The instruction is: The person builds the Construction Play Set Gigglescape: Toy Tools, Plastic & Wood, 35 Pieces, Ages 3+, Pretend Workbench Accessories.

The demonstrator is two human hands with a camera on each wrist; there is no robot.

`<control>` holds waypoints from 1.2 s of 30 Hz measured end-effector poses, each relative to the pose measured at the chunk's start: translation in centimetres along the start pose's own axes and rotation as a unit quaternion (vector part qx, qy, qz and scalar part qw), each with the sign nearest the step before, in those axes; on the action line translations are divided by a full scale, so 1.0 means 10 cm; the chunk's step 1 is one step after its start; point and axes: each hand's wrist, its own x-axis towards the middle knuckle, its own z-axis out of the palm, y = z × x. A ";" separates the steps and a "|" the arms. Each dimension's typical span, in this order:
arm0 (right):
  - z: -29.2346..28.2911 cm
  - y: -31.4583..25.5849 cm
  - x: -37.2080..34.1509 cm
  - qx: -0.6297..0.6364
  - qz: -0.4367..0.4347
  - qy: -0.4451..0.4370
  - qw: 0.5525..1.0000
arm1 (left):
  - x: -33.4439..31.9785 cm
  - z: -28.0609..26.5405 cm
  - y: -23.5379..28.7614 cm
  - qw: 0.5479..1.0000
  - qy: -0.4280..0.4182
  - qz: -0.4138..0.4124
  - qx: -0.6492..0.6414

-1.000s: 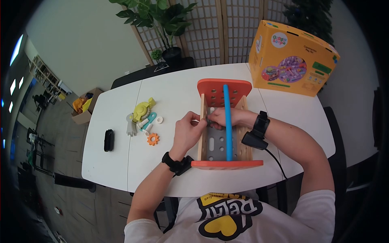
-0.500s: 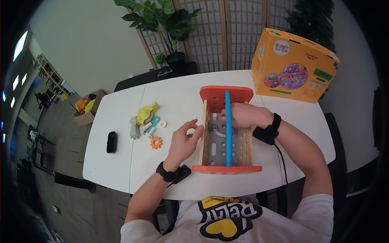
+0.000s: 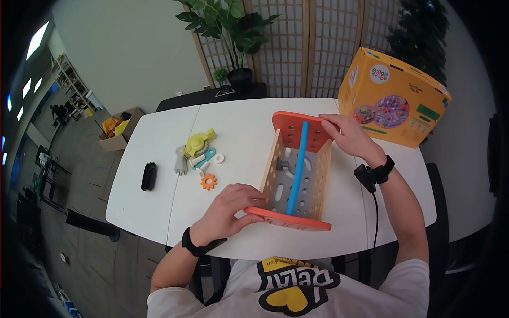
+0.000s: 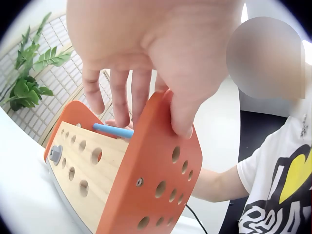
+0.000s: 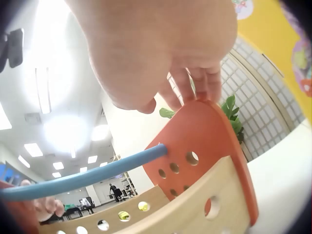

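A toy toolbox [image 3: 319, 183] with orange-red end panels, hole-drilled wooden sides, a grey floor and a blue rod handle [image 3: 298, 175] stands on the table. My left hand [image 3: 227, 212] grips the near end panel [image 4: 161, 161], thumb on its outer face and fingers over the inner side. At the far end panel [image 5: 187, 146], my right hand [image 3: 352, 137] holds the top right corner between thumb and fingers. A grey bolt-like piece [image 4: 55, 154] sits in the left wooden side; its inner end [image 3: 281, 165] shows inside the box. A small white peg [image 3: 288, 151] stands near the far end.
Left of the toolbox lie toy parts: a yellow-green piece [image 3: 197, 144], a grey piece [image 3: 181, 161], a teal piece [image 3: 210, 154], a white ring [image 3: 219, 158] and an orange gear [image 3: 208, 182]. A black case [image 3: 149, 176] lies farther left. A yellow carton [image 3: 397, 100] stands back right.
My right hand has come out of the toolbox onto the far panel. My left hand has moved from the left side to the near panel. The toolbox has turned slightly clockwise.
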 end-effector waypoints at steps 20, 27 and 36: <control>0.25 0.11 0.01 0.256 0.323 -0.248 0.876 | -0.14 -0.07 -0.71 0.851 0.132 -0.460 -0.215; 0.38 0.04 0.01 0.348 0.318 -0.174 0.865 | -0.02 -0.12 -0.74 0.860 0.166 -0.451 -0.169; 0.08 -0.16 0.03 0.562 0.214 -0.033 0.798 | 0.30 -0.31 -0.55 0.855 0.262 -0.263 -0.361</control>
